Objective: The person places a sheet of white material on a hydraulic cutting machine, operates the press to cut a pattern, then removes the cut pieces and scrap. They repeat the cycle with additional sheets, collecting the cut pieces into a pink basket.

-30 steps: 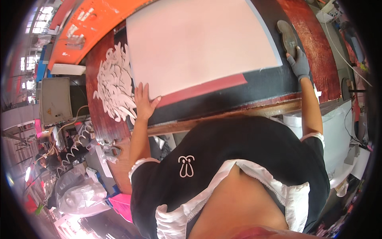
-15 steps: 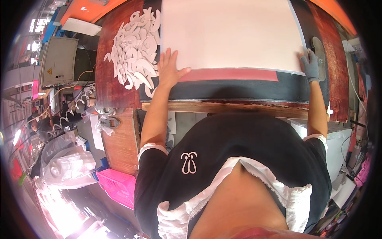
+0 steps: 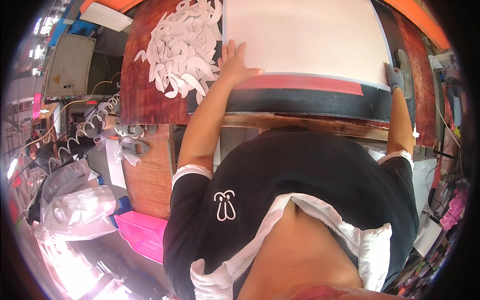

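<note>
A large pale sheet [image 3: 305, 37] lies flat on a dark workbench [image 3: 300, 102] over a red strip [image 3: 300, 84]. My bare left hand [image 3: 235, 62] presses flat on the sheet's near left corner, fingers spread. My right hand [image 3: 395, 77], in a grey glove, rests on the sheet's near right corner; whether it pinches the edge is unclear. A heap of several white curved cut-out pieces [image 3: 182, 47] lies just left of my left hand.
A grey oval tool [image 3: 404, 70] lies beside my right hand. Metal cutting dies [image 3: 132, 140] sit on a brown side surface at left. Below left are a pink crate [image 3: 145, 232] and clear plastic bags [image 3: 75, 200]. A beige cabinet [image 3: 70, 65] stands far left.
The view has swung left, so the bench sits more squarely ahead. Both hands stay on the sheet's near corners, and the sheet looks straighter on the bench.
</note>
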`<state>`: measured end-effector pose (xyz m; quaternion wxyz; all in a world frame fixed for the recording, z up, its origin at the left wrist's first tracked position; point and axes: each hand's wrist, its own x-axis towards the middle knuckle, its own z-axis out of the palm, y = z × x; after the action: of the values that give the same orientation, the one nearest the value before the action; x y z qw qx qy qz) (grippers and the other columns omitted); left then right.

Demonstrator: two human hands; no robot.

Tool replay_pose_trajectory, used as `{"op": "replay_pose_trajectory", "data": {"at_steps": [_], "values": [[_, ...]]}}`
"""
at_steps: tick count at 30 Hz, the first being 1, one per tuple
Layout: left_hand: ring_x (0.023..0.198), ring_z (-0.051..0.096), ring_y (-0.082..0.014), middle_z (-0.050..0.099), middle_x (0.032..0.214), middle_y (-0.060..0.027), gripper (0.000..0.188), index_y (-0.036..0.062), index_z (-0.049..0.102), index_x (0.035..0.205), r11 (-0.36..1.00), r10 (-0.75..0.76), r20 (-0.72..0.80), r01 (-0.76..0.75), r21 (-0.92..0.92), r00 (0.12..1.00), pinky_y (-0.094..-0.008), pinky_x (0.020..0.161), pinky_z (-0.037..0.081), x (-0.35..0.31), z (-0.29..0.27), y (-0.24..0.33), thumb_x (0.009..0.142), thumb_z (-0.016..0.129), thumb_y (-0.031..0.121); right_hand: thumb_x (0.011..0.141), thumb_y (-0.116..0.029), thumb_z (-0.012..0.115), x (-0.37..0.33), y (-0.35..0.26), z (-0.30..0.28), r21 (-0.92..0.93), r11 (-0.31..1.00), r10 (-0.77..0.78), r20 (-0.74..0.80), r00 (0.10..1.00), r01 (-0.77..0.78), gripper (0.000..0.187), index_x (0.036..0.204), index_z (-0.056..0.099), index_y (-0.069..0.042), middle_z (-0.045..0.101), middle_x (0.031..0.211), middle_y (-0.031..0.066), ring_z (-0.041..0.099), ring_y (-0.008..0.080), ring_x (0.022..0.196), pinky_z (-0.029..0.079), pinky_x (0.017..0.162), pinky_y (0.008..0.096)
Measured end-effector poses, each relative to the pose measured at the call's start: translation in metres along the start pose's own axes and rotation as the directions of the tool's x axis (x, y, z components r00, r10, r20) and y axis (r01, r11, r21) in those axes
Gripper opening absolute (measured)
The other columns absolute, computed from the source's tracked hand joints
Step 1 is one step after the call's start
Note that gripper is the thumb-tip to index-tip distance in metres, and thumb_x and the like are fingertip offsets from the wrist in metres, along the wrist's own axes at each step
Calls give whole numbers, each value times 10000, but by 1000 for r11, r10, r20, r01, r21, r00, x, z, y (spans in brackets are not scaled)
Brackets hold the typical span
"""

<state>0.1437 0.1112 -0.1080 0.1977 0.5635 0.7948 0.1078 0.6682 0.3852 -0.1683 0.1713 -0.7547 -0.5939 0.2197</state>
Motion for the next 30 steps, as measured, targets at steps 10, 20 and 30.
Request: {"op": "replay_pose_trajectory", "data": {"at_steps": [10, 20, 30], "values": [[1213, 394, -221, 409, 1325, -153, 549, -7, 378, 1299, 450, -158, -201, -111, -886, 967, -319, 1003, 310, 39, -6, -45, 872, 570, 279, 777, -424, 590, 25, 41, 12, 317, 948, 33, 16, 999, -36, 480, 985, 626, 7, 612, 877, 51, 548, 133, 787, 432, 722, 268], [1309, 256, -205, 312, 1401, -125, 513, -37, 306, 1340, 160, -108, -183, -164, -973, 977, -323, 1082, 172, 53, 5, -57, 946, 393, 279, 746, -414, 582, -1, 6, -1, 311, 915, 293, -77, 953, -256, 556, 1065, 617, 40, 619, 1012, 112, 568, 179, 931, 419, 826, 292], [1338, 196, -275, 257, 1430, -160, 573, -32, 323, 1326, 35, -39, -170, -169, -985, 985, -388, 1089, 139, 8, 19, -67, 899, 448, 329, 759, -392, 556, -53, 15, -17, 363, 895, 314, -96, 945, -260, 551, 1055, 608, 70, 609, 997, 114, 537, 179, 908, 401, 814, 306]]}}
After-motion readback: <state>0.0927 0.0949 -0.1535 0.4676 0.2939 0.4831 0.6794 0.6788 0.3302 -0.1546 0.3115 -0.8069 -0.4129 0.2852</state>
